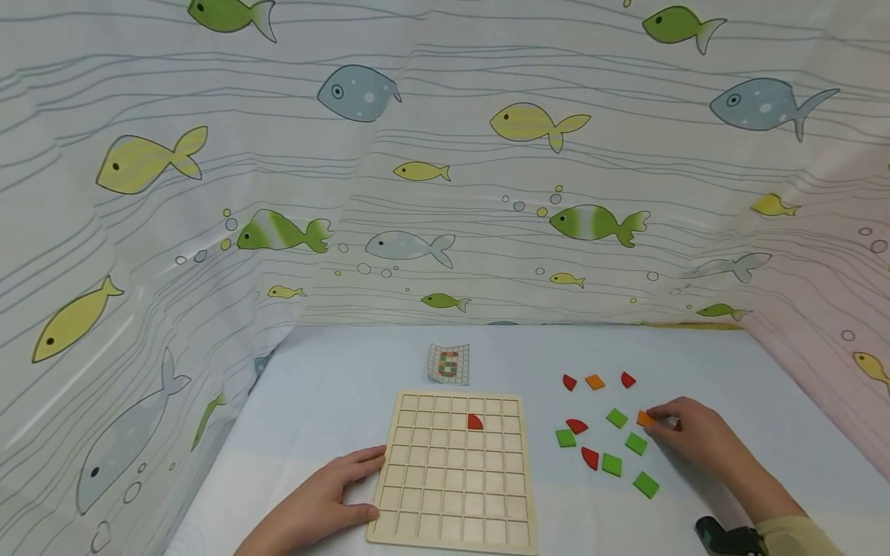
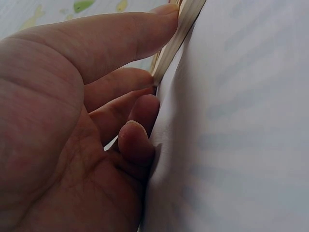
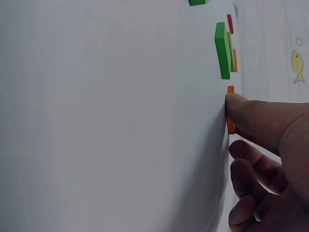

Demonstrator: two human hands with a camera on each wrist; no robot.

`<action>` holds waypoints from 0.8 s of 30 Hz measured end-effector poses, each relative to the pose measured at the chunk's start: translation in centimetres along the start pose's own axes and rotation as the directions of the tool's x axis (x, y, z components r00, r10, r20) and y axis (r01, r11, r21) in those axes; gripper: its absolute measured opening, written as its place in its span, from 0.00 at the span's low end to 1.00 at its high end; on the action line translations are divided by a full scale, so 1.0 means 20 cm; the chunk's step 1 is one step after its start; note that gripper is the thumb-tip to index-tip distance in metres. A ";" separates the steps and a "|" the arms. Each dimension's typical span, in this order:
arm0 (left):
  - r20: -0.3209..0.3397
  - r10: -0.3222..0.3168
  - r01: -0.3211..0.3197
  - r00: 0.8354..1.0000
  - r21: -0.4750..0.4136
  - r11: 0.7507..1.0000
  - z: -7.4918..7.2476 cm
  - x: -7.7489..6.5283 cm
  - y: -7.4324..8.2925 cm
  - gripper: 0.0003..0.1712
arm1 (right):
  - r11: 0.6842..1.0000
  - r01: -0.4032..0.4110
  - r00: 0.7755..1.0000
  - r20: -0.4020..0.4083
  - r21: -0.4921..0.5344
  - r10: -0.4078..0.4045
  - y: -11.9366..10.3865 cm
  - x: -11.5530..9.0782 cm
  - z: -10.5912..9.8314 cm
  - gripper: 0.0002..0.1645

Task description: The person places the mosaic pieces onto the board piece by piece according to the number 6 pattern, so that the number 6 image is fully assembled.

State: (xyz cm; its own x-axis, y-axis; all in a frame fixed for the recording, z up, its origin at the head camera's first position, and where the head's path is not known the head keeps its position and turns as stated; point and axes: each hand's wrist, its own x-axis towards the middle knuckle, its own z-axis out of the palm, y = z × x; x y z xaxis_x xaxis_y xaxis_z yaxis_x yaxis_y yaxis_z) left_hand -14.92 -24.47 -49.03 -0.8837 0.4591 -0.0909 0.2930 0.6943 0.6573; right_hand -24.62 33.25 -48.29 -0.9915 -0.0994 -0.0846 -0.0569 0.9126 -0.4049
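Observation:
My right hand (image 1: 691,432) pinches an orange square tile (image 1: 644,418) between thumb and fingertip, down at the tabletop. In the right wrist view the thumb covers part of that orange tile (image 3: 231,126), and the other fingers curl loosely below it. Against the left edge of a wooden grid board (image 1: 455,479) rests my left hand (image 1: 320,494), thumb and fingers spread along the side. The left wrist view has the thumb touching the board's edge (image 2: 179,41). One red quarter-circle tile (image 1: 475,422) lies in a cell near the board's top.
Right of the board lie several green square tiles (image 1: 612,464), several red quarter-circle tiles (image 1: 589,458) and another orange tile (image 1: 594,382). Behind the board is a small printed pattern card (image 1: 448,364). A fish-print curtain (image 1: 445,193) stands around the table's back and sides.

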 end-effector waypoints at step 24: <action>0.016 0.007 -0.006 1.000 -0.005 1.000 -0.01 0.01 0.01 0.46 | 0.994 0.112 0.993 -0.029 0.002 -0.112 -0.26 -0.02 -0.02 0.20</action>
State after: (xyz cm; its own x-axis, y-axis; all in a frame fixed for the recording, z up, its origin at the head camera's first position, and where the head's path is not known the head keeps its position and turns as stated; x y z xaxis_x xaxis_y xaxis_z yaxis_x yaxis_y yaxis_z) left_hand -15.08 -24.36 -48.86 -0.8758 0.4725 -0.0987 0.2970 0.6888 0.6613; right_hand -23.94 28.66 -45.76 -0.9818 -0.1895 -0.0118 -0.1678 0.8950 -0.4133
